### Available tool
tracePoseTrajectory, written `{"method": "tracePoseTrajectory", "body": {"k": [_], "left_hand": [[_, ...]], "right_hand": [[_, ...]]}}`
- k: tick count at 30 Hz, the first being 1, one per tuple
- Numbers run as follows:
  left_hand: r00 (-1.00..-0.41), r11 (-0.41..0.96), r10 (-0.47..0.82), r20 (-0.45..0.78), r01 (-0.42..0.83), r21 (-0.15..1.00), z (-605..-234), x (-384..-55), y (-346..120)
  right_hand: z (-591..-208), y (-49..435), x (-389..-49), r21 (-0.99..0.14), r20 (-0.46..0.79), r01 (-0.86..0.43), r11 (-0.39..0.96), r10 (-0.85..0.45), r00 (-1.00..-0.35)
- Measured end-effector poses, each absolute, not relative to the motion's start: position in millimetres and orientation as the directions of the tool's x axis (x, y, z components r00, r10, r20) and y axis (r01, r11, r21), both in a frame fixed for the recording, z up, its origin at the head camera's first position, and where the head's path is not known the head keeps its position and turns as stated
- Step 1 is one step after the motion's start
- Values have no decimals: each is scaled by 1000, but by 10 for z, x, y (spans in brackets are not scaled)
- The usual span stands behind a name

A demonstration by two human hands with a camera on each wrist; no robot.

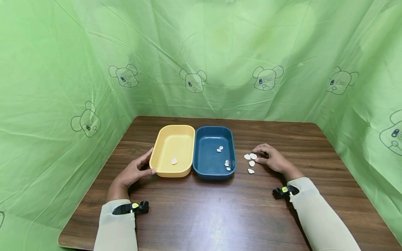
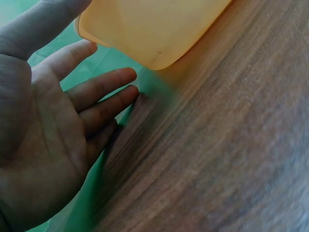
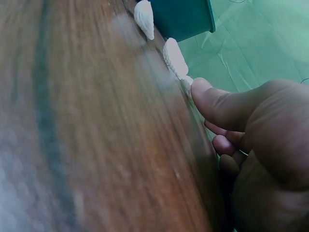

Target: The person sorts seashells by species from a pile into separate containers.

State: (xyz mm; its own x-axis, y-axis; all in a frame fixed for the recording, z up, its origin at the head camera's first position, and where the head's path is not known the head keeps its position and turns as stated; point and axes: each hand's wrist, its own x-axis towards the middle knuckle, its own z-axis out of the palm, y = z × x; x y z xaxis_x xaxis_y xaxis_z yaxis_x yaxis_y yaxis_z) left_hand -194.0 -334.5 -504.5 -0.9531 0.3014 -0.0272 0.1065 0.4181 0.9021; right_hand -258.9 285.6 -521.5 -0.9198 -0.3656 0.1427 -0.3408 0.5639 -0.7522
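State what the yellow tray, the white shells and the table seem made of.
Yellow tray: probably matte plastic, evenly coloured with rounded corners. White shells: perhaps natural shell, ridged and dull; possibly imitation. Table: wood or laminate; grain shows, glare suggests gloss.

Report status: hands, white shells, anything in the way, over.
Left hand at yellow tray, left side. Right hand at loose white shells, grip unclear. Blue tray, raised wall between them and the shells inside.
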Motion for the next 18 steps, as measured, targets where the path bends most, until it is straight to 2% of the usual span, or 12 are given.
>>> {"method": "tracePoseTrajectory", "body": {"k": [18], "left_hand": [[-953, 436, 302, -28, 112, 893, -5027, -1930, -3338]], "right_hand": [[-5209, 2822, -2583, -727, 135, -335, 600, -354, -926]]}}
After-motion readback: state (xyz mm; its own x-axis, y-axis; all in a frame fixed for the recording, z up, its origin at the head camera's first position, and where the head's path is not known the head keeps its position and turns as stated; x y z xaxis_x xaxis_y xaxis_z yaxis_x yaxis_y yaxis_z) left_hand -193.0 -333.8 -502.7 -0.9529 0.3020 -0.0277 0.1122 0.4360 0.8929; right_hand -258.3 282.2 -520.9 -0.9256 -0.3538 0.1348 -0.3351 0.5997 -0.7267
